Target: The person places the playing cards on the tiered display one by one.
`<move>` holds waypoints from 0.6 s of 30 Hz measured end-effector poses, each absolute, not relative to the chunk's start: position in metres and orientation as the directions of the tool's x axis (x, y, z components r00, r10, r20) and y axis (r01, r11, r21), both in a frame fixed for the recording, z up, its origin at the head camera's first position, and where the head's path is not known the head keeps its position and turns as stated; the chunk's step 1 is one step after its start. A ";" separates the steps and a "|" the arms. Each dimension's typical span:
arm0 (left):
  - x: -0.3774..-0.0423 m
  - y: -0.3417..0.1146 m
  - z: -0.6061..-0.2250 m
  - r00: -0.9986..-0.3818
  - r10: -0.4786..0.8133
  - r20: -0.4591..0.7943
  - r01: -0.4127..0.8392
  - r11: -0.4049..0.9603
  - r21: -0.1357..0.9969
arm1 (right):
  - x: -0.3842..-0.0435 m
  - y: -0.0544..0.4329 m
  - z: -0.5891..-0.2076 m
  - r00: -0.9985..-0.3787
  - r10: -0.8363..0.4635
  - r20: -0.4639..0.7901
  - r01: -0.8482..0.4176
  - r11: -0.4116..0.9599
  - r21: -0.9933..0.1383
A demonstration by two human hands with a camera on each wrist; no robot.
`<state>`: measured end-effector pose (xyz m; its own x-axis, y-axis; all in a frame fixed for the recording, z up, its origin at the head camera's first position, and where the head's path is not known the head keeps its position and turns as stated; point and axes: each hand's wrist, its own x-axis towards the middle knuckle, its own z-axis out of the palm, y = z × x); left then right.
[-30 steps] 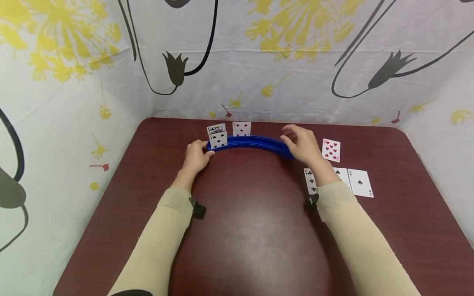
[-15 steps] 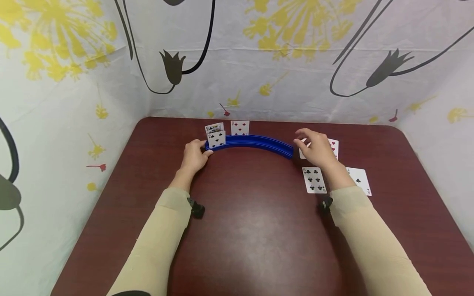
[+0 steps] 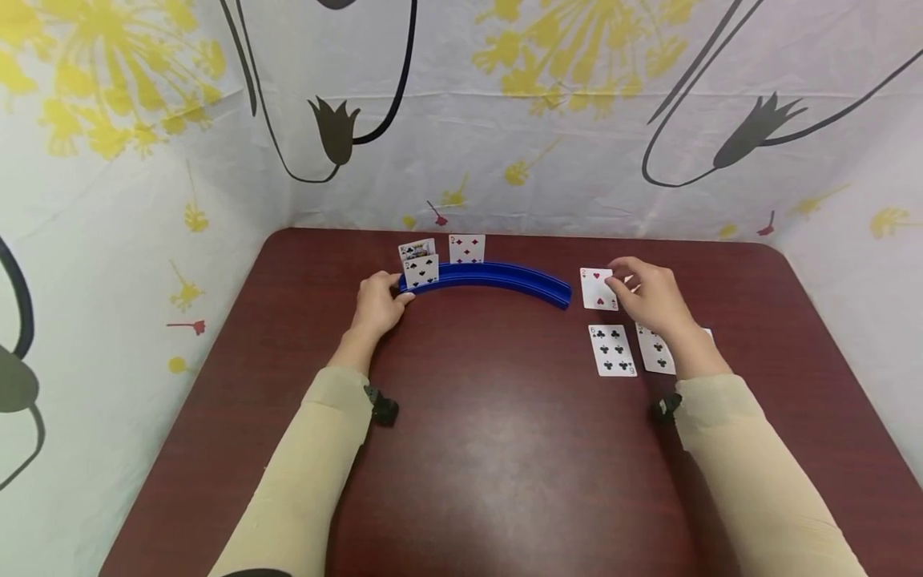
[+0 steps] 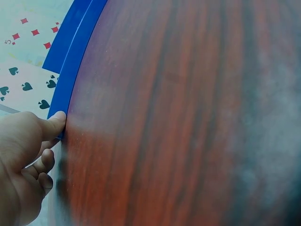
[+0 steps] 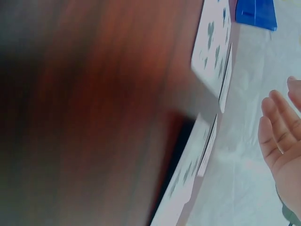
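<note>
A: Left hand status?
B: Left hand (image 3: 376, 306) grasping the left end of the blue rack (image 3: 508, 278). Left wrist view has the thumb pressed on the near wall.
A: Rack position?
B: Far part of the surface (image 3: 490, 449), around mid-width. Curved, bow toward the far side, right end swung nearer.
A: Loaded with?
B: Five of spades (image 3: 421, 273) upright at the left end, king (image 3: 414, 247) just behind it, partly covered. Five of diamonds (image 3: 467, 249) stands to their right, toward the far side.
A: Right hand?
B: Right hand (image 3: 654, 300) released, fingers loose. Well right of the rack, over the cards. Head view: thumb tip overlaps the right edge of the two of hearts (image 3: 597, 289). Right wrist view: a gap between fingers and cards.
A: Other flat cards?
B: Two of hearts lies just right of the rack, apart from it. Six of clubs (image 3: 613, 351) nearer. Right of that, another clubs card (image 3: 654, 349), partly behind the wrist; can't read its rank.
A: Backdrop?
B: White cloth (image 3: 461, 152), yellow and grey plant prints. Surface is dark red-brown, wood-grained.
</note>
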<state>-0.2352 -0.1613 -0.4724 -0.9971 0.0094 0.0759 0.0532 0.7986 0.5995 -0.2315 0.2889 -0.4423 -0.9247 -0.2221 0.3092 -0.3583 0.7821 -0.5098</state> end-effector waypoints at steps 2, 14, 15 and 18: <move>-0.235 -0.162 -0.472 -0.997 0.006 0.077 0.051 0.797 0.601 | -0.230 0.294 -0.442 -0.927 -0.216 0.308 -0.352 0.785 -0.510; -0.235 -0.161 -0.472 -0.996 0.010 0.086 0.060 0.792 0.608 | -0.222 0.317 -0.439 -0.928 -0.202 0.313 -0.339 0.806 -0.485; -0.235 -0.161 -0.472 -0.996 0.009 0.085 0.059 0.792 0.608 | -0.221 0.319 -0.438 -0.929 -0.199 0.311 -0.335 0.808 -0.485; -0.235 -0.161 -0.473 -0.997 0.008 0.080 0.055 0.790 0.610 | -0.220 0.326 -0.438 -0.930 -0.194 0.311 -0.331 0.811 -0.482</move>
<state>-0.2349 -0.1611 -0.4729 -0.9968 0.0078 0.0798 0.0550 0.7901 0.6105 -0.2201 0.3256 -0.4378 -0.9302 -0.1942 0.3115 -0.3307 0.8115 -0.4818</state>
